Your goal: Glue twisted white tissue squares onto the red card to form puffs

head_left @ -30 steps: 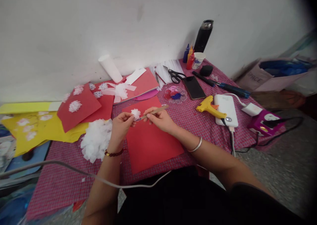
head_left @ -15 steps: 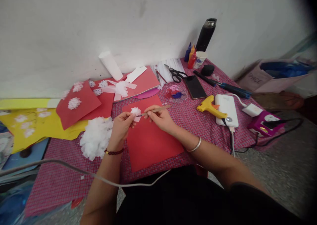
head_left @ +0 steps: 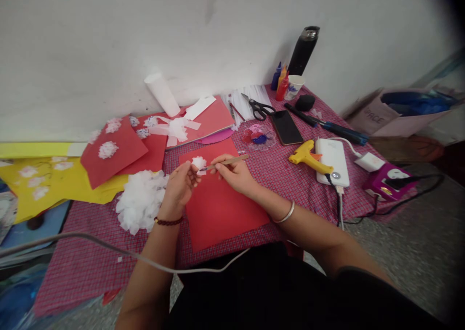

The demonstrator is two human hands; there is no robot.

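Observation:
My left hand (head_left: 179, 187) pinches a small white tissue flower (head_left: 198, 162) above a red sheet of paper (head_left: 221, 206). My right hand (head_left: 234, 174) grips a thin wooden paintbrush (head_left: 228, 162) like a pen, with its tip touching the flower. Both hands hover over the red-checked tablecloth (head_left: 286, 172). A pile of white tissue flowers (head_left: 140, 202) lies just left of my left wrist.
Red cards with white flowers (head_left: 112, 151) and yellow sheets (head_left: 47, 180) lie at the left. Scissors (head_left: 258, 108), a phone (head_left: 286, 127), a palette dish (head_left: 257, 136), a yellow glue gun (head_left: 307, 156), a white power bank (head_left: 332, 160), paint bottles (head_left: 280, 84) and a black flask (head_left: 303, 52) sit at the right. A cable (head_left: 109, 250) crosses the front.
My left hand has turned slightly and its fingers have loosened around the flower. The brush tip stays at the flower. The view has shifted a little.

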